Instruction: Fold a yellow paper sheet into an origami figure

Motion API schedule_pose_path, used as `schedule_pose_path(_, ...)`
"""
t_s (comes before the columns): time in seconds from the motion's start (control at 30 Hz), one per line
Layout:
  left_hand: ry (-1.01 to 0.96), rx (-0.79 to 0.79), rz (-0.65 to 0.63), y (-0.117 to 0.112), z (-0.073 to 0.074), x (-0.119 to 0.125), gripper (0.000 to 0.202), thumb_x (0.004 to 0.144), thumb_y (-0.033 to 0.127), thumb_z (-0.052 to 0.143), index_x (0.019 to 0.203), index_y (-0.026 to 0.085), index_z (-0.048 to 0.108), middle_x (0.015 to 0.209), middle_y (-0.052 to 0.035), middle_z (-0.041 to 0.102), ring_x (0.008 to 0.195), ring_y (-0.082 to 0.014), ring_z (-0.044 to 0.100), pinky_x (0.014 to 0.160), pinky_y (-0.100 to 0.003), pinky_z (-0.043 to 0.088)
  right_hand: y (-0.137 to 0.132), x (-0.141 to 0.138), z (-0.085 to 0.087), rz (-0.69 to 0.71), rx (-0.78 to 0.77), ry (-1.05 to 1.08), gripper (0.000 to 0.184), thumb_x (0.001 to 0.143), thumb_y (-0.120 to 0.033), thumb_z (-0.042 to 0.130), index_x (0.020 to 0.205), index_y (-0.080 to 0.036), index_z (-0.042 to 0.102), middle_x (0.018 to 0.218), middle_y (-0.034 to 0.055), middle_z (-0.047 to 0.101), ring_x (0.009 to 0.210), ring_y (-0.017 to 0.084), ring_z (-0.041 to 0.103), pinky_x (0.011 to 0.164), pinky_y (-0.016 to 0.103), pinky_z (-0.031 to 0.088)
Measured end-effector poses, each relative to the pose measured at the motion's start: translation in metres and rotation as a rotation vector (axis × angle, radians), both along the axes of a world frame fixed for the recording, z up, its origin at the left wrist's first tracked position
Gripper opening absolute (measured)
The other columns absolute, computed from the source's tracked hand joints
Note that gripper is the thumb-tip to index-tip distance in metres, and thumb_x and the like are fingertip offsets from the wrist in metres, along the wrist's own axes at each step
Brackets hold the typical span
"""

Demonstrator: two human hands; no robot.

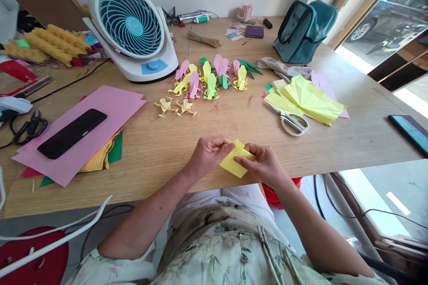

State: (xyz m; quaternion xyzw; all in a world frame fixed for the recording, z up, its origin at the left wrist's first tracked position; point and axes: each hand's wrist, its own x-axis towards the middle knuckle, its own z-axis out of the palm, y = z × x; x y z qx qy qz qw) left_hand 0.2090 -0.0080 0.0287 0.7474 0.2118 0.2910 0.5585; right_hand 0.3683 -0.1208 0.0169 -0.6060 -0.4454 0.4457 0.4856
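Both hands pinch a small folded yellow paper (236, 161) at the near edge of the wooden table (200, 133). My left hand (209, 155) grips its left side with the fingers curled on top. My right hand (264, 163) pinches its right side. Farther back on the table lie several folded paper frogs (210, 81) in pink, yellow and green, with two small yellow frogs (174, 107) in front of them.
A stack of coloured paper (90, 133) with a black bar (72, 132) on it lies to the left. Scissors (290, 120) and folded yellow sheets (309, 98) are to the right. A white desk fan (132, 26), a teal bag (301, 29) and a phone (409, 131) stand around.
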Motion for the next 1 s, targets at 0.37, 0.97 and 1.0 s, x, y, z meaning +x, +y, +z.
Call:
schedule_pose_path(0.37, 0.118, -0.164, -0.055, -0.001, -0.005, 0.008, 0.028, 0.072, 0.037, 0.077, 0.069, 0.014, 0.061, 0.064, 0.0033, 0.054, 0.058, -0.0078, 0.046, 0.053, -0.020, 0.036, 0.004, -0.006, 0.007, 0.008, -0.098, -0.198, 0.033, 0.078, -0.042, 0.072, 0.066, -0.017, 0.056, 0.061, -0.0038, 0.047, 0.059, 0.010, 0.040, 0.052, 0.024, 0.028)
schedule_pose_path(0.97, 0.028, -0.279, -0.031, 0.006, -0.009, 0.006, 0.040, 0.079, 0.051, 0.073, 0.072, 0.012, 0.070, 0.069, -0.0021, 0.066, 0.063, -0.0102, 0.055, 0.059, -0.021, 0.045, 0.002, -0.003, 0.005, 0.085, -0.172, -0.176, 0.027, 0.079, -0.042, 0.071, 0.074, -0.016, 0.063, 0.066, -0.0029, 0.058, 0.061, 0.011, 0.049, 0.052, 0.023, 0.034)
schedule_pose_path(1.0, 0.018, -0.279, -0.030, 0.006, -0.008, 0.006, 0.041, 0.081, 0.053, 0.070, 0.075, 0.012, 0.071, 0.071, -0.0022, 0.066, 0.064, -0.0105, 0.056, 0.061, -0.021, 0.046, 0.002, -0.003, 0.005, 0.083, -0.169, -0.172, 0.028, 0.078, -0.042, 0.072, 0.073, -0.016, 0.063, 0.065, -0.0031, 0.057, 0.060, 0.011, 0.048, 0.052, 0.023, 0.033)
